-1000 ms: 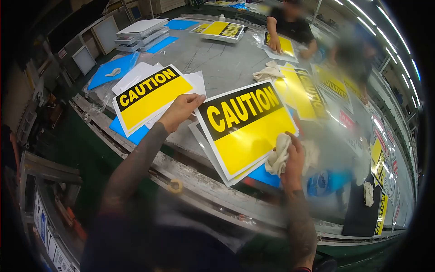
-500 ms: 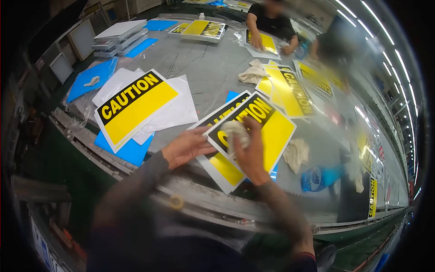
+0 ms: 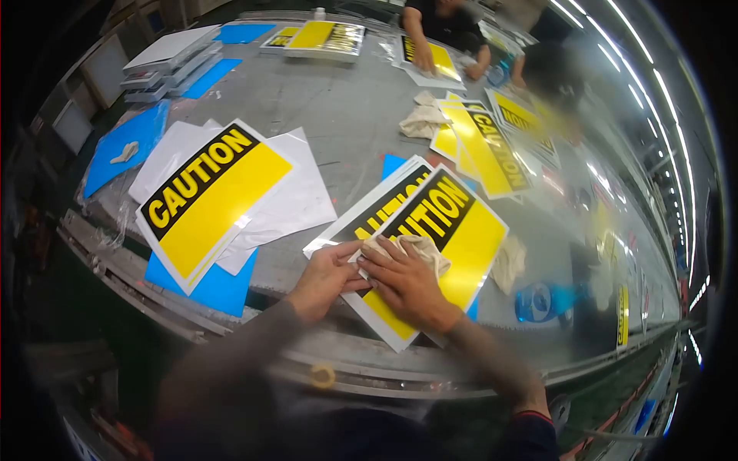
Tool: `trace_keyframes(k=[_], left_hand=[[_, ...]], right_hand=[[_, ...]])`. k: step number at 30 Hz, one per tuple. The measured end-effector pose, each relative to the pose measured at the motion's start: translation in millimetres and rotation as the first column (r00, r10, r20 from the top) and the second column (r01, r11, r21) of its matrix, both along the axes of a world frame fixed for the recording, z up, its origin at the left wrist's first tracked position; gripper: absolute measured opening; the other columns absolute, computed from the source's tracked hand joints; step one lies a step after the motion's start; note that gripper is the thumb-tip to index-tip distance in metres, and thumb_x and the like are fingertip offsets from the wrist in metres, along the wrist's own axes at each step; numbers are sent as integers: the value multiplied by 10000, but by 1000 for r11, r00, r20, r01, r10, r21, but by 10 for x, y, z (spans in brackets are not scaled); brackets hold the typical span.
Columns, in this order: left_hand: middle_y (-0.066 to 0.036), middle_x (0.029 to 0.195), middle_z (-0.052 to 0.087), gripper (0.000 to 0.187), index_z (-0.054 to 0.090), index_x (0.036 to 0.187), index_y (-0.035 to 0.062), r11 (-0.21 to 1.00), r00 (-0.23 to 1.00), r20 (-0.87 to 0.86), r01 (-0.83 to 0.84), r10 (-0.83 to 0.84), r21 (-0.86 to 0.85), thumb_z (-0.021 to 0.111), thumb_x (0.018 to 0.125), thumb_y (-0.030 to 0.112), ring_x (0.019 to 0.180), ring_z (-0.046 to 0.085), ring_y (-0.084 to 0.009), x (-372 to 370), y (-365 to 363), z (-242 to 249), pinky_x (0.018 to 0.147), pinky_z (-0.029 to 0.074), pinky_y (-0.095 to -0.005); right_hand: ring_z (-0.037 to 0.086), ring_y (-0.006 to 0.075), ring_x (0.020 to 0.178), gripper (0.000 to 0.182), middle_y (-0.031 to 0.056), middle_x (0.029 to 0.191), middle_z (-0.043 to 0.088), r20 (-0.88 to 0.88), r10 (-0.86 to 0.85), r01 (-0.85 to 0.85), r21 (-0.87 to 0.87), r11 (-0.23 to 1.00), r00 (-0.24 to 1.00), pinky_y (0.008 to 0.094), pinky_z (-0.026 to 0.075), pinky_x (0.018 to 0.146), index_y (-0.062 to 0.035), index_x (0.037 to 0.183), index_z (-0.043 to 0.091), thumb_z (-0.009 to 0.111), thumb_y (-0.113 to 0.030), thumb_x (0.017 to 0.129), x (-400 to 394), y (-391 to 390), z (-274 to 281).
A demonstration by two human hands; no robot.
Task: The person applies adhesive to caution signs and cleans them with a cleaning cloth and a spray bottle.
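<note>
A yellow and black caution sign [image 3: 463, 234] lies tilted on top of another caution sign [image 3: 390, 204] at the near side of the table. My left hand [image 3: 329, 281] pinches the upper sign's left corner, thumb above it. Pressed onto the lettering near that corner is a crumpled off-white cloth [image 3: 430, 253], under my right hand [image 3: 403, 283], whose fingers are bent over it. The two hands almost meet, and the first letters of the word are covered. To the left, another caution sign [image 3: 223, 203] rests on white sheets [image 3: 296, 180].
A second cloth [image 3: 507, 263] and a blue bottle [image 3: 536, 302] lie right of the signs. More caution signs [image 3: 492, 154] and a cloth [image 3: 421, 121] are farther back. Across the table a person [image 3: 450, 31] handles a sign. Stacked panels [image 3: 173, 58] stand at the far left.
My right hand has moved down and left with the cloth to the sign's left corner, its fingers now flatter. My left hand has shifted slightly right and down. The view has tilted a little.
</note>
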State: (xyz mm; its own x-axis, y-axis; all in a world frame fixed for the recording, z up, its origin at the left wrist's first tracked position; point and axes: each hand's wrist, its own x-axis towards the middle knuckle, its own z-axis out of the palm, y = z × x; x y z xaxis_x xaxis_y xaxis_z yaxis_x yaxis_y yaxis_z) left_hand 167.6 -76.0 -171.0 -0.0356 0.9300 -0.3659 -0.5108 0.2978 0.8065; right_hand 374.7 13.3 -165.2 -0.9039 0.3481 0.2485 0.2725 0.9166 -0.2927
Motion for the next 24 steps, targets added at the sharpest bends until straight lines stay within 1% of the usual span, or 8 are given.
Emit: trace_keyframes(k=[2,6,8,10,12,14,16,24], left_hand=[[-179,1360,690,533,480,1611,-75,1000,1000,-22,18,-18,11,531,1081,-71,1160,749,-230,12,25,-3,1025,677,-346],[-185,1415,704,523,498,1605,-58,996,1000,-14,-20,22,90,552,1090,17,1205,762,-251,17,22,96,1036,651,-380],[-175,1456,684,507,481,1606,-25,992,991,121,-69,55,109,554,1128,131,1281,726,-292,9,-18,103,1099,611,-465],[-151,1468,657,443,507,1551,7,998,965,261,-47,33,47,567,1152,189,1356,668,-314,44,-29,154,1107,602,-526],[-127,1506,615,446,491,1551,64,1000,940,341,12,-17,18,613,1127,129,1374,641,-314,96,-39,99,1150,570,-556],[-111,1512,608,529,487,1570,96,999,950,310,20,-32,39,638,1069,13,1382,635,-296,126,-42,-139,1179,551,-525],[-93,1513,601,656,442,1609,122,992,973,204,96,-110,78,623,1012,-82,1409,613,-272,80,-86,-147,1174,550,-499],[-135,1496,611,708,508,1542,61,978,766,610,188,-204,91,561,838,5,1448,571,-316,-68,-50,-135,1259,424,-570]], right_hand=[[545,344,1526,512,135,1610,613,-49,-6,1,-84,997,999,569,373,1278,-112,1526,647,718,-151,1020,89,222,81],[626,419,1378,587,211,1485,663,-306,-384,341,-186,921,871,524,441,1218,-47,1513,605,779,-156,964,143,472,73],[647,424,1343,572,208,1460,681,-312,-462,448,-121,886,830,501,474,1187,-45,1496,624,787,-147,958,182,511,2],[662,411,1331,534,203,1446,698,-270,-506,426,-303,852,819,474,506,1155,-39,1470,649,780,-111,957,174,438,-70],[660,389,1361,531,186,1475,695,-222,-500,357,-472,806,837,454,517,1152,-64,1484,656,745,-40,961,103,271,2],[620,363,1430,545,154,1531,667,-357,-248,142,-297,944,901,464,490,1188,-96,1511,646,728,-54,974,-9,41,-34],[564,334,1502,550,114,1576,639,-263,-58,22,-136,990,963,483,455,1224,-117,1524,639,713,-70,981,-96,-117,102],[625,341,1425,512,133,1468,707,-399,-197,73,-306,949,895,465,473,1199,-79,1467,683,718,-21,959,-159,-160,245]])
